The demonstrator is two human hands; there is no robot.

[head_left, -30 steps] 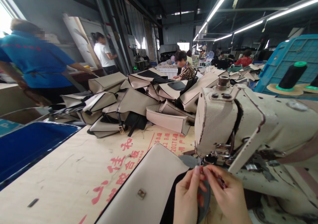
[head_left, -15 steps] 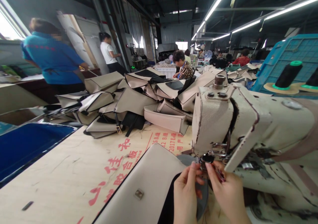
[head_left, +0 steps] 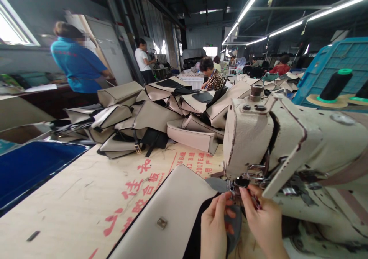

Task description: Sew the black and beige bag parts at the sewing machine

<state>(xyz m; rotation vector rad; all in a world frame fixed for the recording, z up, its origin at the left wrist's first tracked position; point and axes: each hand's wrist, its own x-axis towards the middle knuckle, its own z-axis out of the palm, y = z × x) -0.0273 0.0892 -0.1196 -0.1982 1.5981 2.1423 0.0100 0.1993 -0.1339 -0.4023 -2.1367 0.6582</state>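
Observation:
My left hand (head_left: 215,218), thumb and fingers pinched together, is just left of and below the presser foot of a cream sewing machine (head_left: 248,132). What it pinches is too small to tell. My right hand (head_left: 263,217) is closed at the right of the needle area, fingertips close to the presser foot. A small dark, shiny piece shows between its fingers; its kind cannot be made out. Left of my hands lies a beige bag (head_left: 169,205) with black edging and a metal clasp plate (head_left: 161,223). Its black part passes behind my left hand.
Several beige bags (head_left: 156,115) are piled behind the plywood tabletop (head_left: 71,190). A blue bin (head_left: 37,171) stands at the left. Black thread spools (head_left: 336,84) and a blue crate (head_left: 324,65) are at the right. Co-workers (head_left: 77,59) stand and sit farther back.
My left fingertips have dropped slightly away from the needle area. My right hand stays almost in place. In the background, two standing people appear farther right.

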